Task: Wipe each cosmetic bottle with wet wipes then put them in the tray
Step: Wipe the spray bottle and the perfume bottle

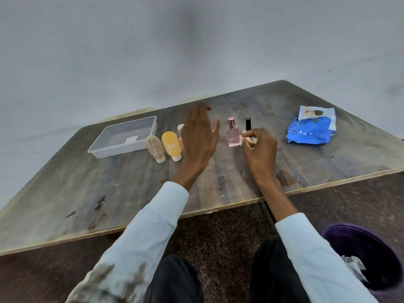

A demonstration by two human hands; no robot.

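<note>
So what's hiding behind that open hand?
A pale pink bottle stands behind the left hand. Only its cap and one edge show; the hand covers the rest.

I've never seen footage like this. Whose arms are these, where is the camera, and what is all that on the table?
There is no machine here: a person wears one camera on the head, looking down at their own arms. The left hand hovers open above a pink bottle that it mostly hides. The right hand grips a crumpled wet wipe. On the wooden table sit a clear plastic tray with no bottles in it, a beige tube, a yellow tube, a pink perfume bottle, a slim black tube and a blue wet wipes pack. A purple bin on the floor holds used wipes.
</note>
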